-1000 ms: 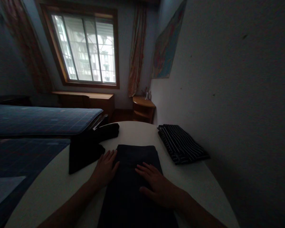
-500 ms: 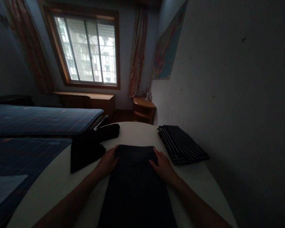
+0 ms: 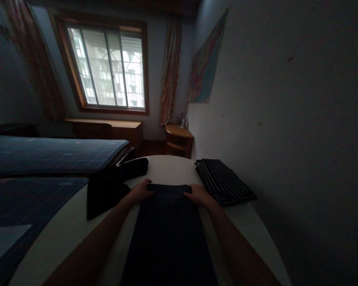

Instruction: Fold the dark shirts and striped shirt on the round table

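A long dark navy garment (image 3: 170, 226) lies flat on a pale round table (image 3: 171, 171), stretching from near its middle down past the bottom of the view. At the garment's far left corner is my left hand (image 3: 140, 191), its thumb on top and fingers closed round the edge. My right hand (image 3: 198, 194) pinches the far right corner in the same way. Beyond my left hand rests a black piece of clothing (image 3: 106, 192), partly bunched. A folded black cloth with white stripes (image 3: 225, 180) sits beyond my right hand.
A bed with a blue plaid mattress (image 3: 53, 155) stands against the left of the table. White wall (image 3: 274, 159) runs close along the right. Farther back are a wooden desk (image 3: 122, 124), a corner shelf (image 3: 179, 131) and a bright window (image 3: 113, 67).
My fingers, earlier spread flat along the garment's far corners, have closed on them. The far edge now looks slightly gathered, and both hands sit closer together. The view has tilted slightly upward.
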The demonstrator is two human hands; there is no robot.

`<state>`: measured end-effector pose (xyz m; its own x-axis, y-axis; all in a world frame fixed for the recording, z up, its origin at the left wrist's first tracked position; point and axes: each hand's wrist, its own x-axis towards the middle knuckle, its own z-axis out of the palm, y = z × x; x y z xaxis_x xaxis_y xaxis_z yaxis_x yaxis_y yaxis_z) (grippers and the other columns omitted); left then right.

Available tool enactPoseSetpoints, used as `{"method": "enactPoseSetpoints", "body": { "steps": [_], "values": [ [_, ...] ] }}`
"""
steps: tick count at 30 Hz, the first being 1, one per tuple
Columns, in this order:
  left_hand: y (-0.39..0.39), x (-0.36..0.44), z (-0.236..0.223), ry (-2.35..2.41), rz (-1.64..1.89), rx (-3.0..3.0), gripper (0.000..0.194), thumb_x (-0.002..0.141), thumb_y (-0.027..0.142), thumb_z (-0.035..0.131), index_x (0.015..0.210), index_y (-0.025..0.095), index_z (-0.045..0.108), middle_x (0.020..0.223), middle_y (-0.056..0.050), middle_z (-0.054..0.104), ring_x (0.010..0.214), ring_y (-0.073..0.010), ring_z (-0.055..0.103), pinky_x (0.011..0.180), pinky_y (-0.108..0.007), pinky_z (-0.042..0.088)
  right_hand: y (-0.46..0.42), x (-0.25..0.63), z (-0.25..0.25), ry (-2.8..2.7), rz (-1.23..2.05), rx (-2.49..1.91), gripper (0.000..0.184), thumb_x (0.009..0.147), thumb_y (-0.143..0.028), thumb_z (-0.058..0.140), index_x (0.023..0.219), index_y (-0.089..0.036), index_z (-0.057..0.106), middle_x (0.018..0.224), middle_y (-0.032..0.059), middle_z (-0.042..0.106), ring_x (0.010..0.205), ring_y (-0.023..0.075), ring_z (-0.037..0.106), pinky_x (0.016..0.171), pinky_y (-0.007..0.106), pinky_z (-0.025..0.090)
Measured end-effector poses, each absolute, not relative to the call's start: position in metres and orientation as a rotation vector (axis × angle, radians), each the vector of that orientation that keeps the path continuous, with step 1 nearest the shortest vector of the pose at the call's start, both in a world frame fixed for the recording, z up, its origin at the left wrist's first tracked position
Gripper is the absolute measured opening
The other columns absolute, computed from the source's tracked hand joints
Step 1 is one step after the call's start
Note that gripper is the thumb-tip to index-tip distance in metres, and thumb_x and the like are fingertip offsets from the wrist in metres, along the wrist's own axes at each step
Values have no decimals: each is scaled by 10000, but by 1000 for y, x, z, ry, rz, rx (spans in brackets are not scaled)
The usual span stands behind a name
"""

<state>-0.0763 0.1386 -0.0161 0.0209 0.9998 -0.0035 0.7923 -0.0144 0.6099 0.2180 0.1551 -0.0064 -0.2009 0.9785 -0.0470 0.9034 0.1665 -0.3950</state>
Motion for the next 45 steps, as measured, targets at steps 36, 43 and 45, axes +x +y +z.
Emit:
{"method": "enactPoseSetpoints", "body": {
  "steps": [36,43,45],
  "values": [
    [116,-78,43,1666,894,2064,321,725,126,539,1024,166,652,970,-52,717,903,-229,673,809,-310,495,153,233,43,-2077,686,-1164,299,791,-144,642,1088,-163,612,1047,60,703,960,182,652,886,332,488],
    [92,-76,63,1624,825,2029,279,726,161,544,991,178,629,943,-44,704,886,-224,660,807,-322,495,130,239,72,-2213,681,-1106,372,756,-71,625,1114,-170,609,1085,69,697,980,183,648,903,325,482],
    [81,-78,65,1589,819,2046,278,727,194,541,991,178,625,919,-38,697,861,-219,651,790,-319,495,119,239,83,-2253,701,-1084,386,761,-76,616,1132,-181,622,1089,57,701,984,184,651,907,323,485]
  ]
}}
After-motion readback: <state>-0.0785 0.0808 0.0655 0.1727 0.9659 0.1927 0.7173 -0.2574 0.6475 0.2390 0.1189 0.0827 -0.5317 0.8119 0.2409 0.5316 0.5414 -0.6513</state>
